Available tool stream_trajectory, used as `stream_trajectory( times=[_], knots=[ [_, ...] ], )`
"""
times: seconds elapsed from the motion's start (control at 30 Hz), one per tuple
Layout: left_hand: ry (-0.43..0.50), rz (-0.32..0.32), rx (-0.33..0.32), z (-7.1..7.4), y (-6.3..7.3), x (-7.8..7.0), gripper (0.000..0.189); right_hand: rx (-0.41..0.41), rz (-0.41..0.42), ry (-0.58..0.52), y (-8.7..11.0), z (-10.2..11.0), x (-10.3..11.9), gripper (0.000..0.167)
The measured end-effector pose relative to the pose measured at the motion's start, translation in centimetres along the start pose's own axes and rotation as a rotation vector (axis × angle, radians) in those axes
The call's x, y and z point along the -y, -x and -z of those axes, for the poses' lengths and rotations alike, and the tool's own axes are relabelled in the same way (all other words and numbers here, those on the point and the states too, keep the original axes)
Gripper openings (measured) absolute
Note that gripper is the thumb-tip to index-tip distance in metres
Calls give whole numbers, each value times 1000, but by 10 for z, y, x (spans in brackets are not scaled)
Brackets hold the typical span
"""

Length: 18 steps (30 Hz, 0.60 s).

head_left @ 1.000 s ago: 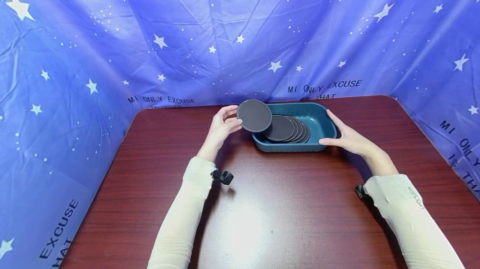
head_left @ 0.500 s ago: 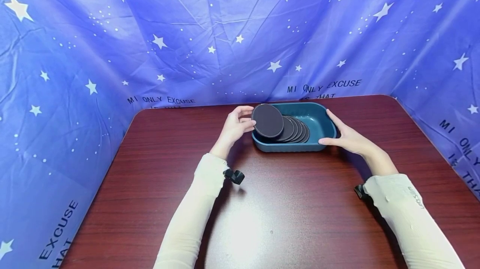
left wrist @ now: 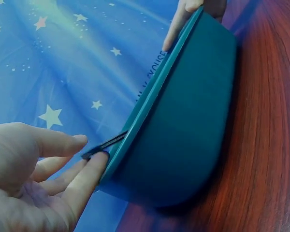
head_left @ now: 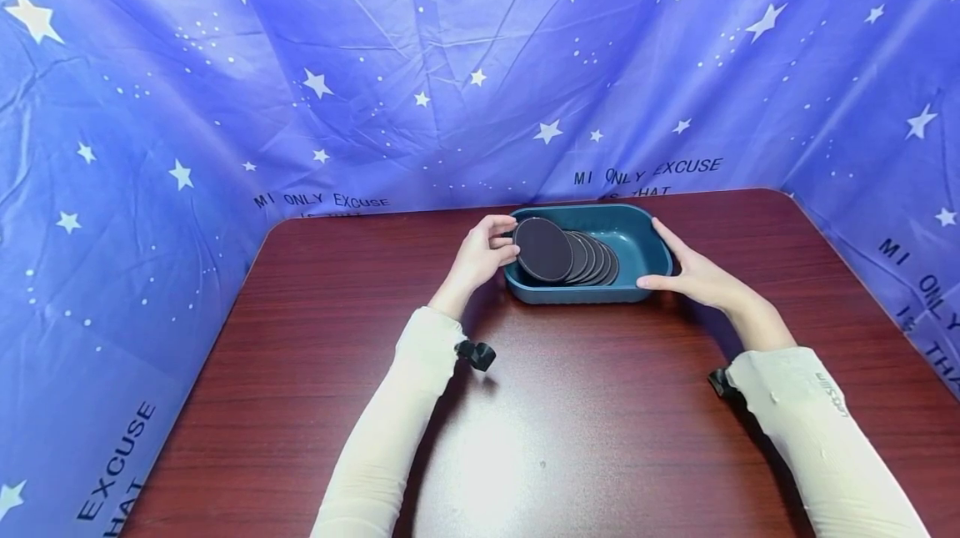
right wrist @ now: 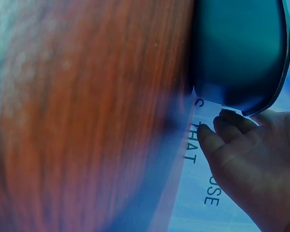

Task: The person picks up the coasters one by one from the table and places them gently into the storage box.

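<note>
A teal oblong tray [head_left: 581,295] with rounded corners stands near the table's back edge. Inside it lie several round black coasters [head_left: 600,258], fanned out in an overlapping row toward the right. My left hand [head_left: 483,254] holds the left edge of the top coaster [head_left: 543,250], which leans over the left end of the row. In the left wrist view the thumb is above that coaster's dark edge and fingers are below, close to the tray's rim. My right hand [head_left: 697,275] grips the tray's right end, thumb on the near rim and a finger at the far corner.
The tray rests on a glossy reddish-brown wooden table [head_left: 337,313]. A blue curtain [head_left: 420,62] with white stars and printed words hangs behind the table and along both sides. Black wrist mounts [head_left: 476,354] sit at the cuffs of white sleeves.
My left hand has moved right and down, bringing the top coaster from above the tray's left rim down over the row inside. The right hand and tray have stayed put.
</note>
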<state>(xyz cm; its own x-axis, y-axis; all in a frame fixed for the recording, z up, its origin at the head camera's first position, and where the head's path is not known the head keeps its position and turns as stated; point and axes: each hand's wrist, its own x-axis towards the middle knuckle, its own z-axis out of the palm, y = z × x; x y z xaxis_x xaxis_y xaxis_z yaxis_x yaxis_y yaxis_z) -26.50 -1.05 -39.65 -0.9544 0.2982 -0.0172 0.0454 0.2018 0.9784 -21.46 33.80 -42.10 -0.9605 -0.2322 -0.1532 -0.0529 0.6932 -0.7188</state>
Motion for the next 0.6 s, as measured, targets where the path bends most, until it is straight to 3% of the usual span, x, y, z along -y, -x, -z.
stream_trajectory(
  times=[0.27,0.6],
  knots=[
    [-141,-85,33,7,3,-1,44,4,-3,-3,-1,-1,-2,111],
    [45,-191,24,17,3,-2,46,2,-9,-5,0,0,0,110]
  ],
)
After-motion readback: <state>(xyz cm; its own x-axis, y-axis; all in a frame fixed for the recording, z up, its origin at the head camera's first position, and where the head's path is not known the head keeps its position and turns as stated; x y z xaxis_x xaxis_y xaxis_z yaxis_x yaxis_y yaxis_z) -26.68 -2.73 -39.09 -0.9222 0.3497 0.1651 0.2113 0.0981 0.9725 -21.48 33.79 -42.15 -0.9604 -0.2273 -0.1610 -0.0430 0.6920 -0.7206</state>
